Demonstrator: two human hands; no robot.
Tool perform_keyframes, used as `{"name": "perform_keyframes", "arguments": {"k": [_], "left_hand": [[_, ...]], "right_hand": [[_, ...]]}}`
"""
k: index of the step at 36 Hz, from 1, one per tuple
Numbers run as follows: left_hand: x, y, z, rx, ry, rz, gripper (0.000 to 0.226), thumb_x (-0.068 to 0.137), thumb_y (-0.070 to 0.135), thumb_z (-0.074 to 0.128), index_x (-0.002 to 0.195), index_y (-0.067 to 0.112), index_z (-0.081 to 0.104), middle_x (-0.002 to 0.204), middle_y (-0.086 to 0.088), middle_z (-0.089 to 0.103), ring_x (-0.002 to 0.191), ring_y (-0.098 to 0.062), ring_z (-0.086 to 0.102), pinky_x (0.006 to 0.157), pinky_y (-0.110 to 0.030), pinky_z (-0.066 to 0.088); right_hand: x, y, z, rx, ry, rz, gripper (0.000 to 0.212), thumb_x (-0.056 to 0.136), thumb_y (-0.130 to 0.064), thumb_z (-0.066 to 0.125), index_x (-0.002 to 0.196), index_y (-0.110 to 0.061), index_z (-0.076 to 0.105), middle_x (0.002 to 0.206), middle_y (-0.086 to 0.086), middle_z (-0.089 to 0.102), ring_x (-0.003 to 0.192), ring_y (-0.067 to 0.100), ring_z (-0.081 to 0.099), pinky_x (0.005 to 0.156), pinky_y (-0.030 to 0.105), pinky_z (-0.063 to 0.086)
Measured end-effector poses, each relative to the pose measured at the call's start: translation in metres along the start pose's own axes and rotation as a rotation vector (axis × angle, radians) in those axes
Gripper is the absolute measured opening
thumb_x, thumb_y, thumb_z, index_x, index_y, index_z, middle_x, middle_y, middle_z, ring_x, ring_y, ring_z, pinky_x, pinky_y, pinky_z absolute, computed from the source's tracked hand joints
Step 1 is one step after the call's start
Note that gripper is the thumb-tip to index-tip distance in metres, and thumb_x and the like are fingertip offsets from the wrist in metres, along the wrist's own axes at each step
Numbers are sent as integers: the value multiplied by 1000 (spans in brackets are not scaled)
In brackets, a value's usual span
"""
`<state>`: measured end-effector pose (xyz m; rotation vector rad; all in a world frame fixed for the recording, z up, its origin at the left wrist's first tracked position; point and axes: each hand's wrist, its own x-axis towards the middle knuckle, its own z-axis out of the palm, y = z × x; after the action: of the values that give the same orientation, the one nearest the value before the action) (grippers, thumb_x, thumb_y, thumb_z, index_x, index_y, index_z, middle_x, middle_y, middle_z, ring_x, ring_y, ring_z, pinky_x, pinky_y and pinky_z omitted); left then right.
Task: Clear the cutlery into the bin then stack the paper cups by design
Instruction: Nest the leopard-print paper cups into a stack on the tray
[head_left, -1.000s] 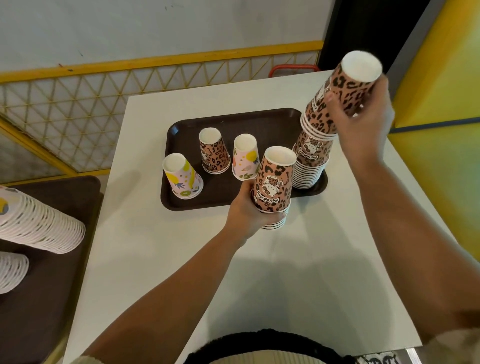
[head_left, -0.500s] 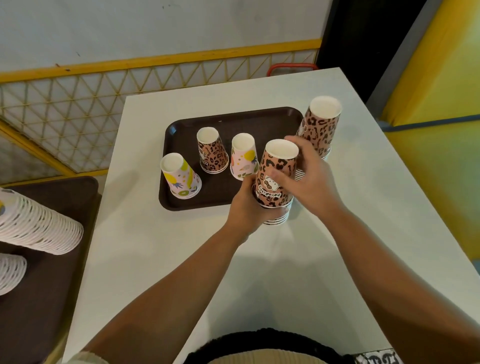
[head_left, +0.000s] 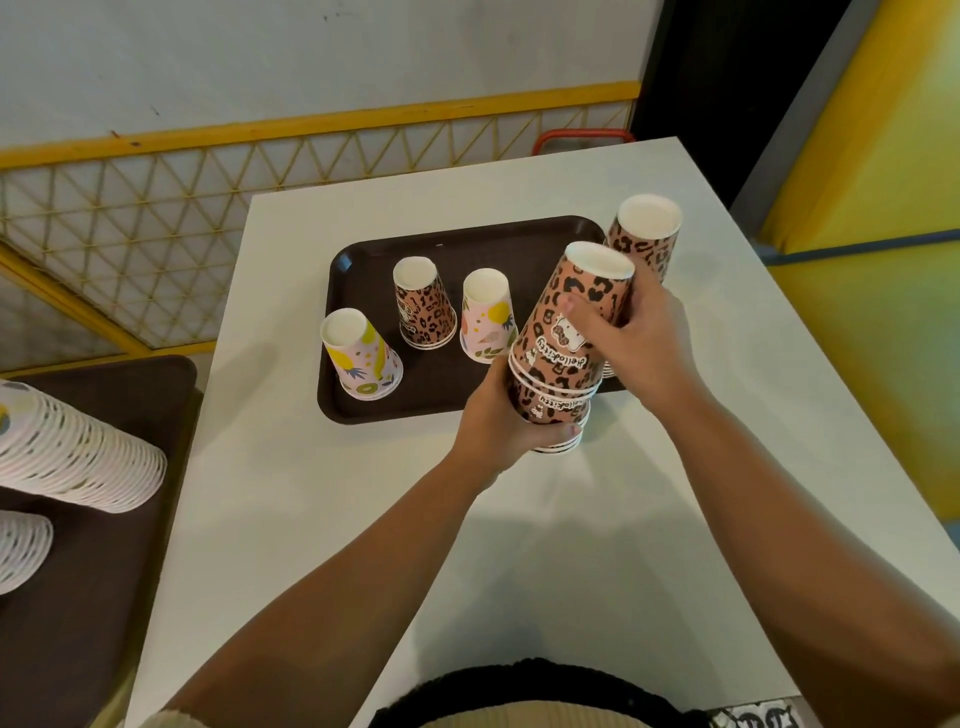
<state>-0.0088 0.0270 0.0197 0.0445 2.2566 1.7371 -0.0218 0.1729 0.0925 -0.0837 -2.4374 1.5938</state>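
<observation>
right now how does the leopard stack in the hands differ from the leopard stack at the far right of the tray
The held leopard stack is tilted and gripped by the left hand and right hand; the far-right leopard stack stands upright, untouched. The held one is at the tray's front edge; the other is further back. Both are upside down with the same print.

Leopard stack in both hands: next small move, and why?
Probably lift the top few cups off with the right hand and carry them to the tall leopard stack behind. Right grip is on the upper cups, the left hand holds the lower ones, and a gap shows between them.
</observation>
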Motion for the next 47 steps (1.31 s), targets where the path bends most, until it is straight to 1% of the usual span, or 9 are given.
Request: {"name": "perform_keyframes", "arguments": {"k": [6,14,20,24,29,33,40,44,47], "left_hand": [[-1,-1,0,43,10,-34,84,56,14,91,128,18,47,119,6,61,111,-12,57,93,-30,49],[0,1,-1,55,19,-37,85,57,15,90,129,20,47,116,10,59,108,-8,56,90,-23,47],[-1,2,-2,49,15,-38,86,58,13,90,131,19,46,117,10,58,109,-8,55,93,-25,46],[-1,3,-2,41,13,-35,85,58,13,90,131,19,46,116,10,59,110,-8,55,90,-21,45],[-1,4,-1,37,22,-32,86,57,15,90,131,19,46,122,6,61,114,-11,57,98,-33,49],[-1,7,-1,17,27,-17,84,58,13,89,130,20,46,120,7,60,113,-10,56,96,-28,48],[-1,11,-1,-5,70,-6,80,58,11,89,127,19,49,119,5,62,111,-10,58,96,-31,50],[-1,15,0,10,84,18,80,59,12,89,128,17,49,118,5,62,109,-9,59,94,-28,50],[-3,16,-1,15,81,45,73,62,11,87,124,21,49,112,14,62,97,8,58,83,-10,48]], "right_hand": [[19,-19,-20,136,168,-24,47,78,-39,68,116,-17,53,106,-8,66,99,6,65,85,32,55],[49,-46,-51,144,513,-260,70,80,-43,68,126,2,42,120,13,57,114,19,56,93,34,51],[61,-39,-52,17,556,-279,68,80,-45,66,125,1,44,119,8,59,111,12,57,92,26,50],[60,-24,-45,-103,480,-205,65,80,-40,67,130,-5,43,124,3,57,114,8,54,93,14,46],[55,-3,-34,-221,277,-77,71,78,-39,70,136,-15,37,134,-1,49,117,4,44,98,23,41],[41,-1,-25,-244,345,-113,83,77,-45,70,142,-13,28,146,5,33,133,13,33,95,-3,22],[-4,-4,1,-86,217,-239,66,76,-44,65,129,-10,44,129,1,48,121,8,48,99,26,45],[-15,4,10,-117,41,-122,75,72,-41,74,134,-17,38,133,-2,45,121,9,46,98,21,42],[-17,6,14,-95,-146,15,77,69,-36,78,132,-24,37,119,-12,52,109,1,50,81,0,39]]}}
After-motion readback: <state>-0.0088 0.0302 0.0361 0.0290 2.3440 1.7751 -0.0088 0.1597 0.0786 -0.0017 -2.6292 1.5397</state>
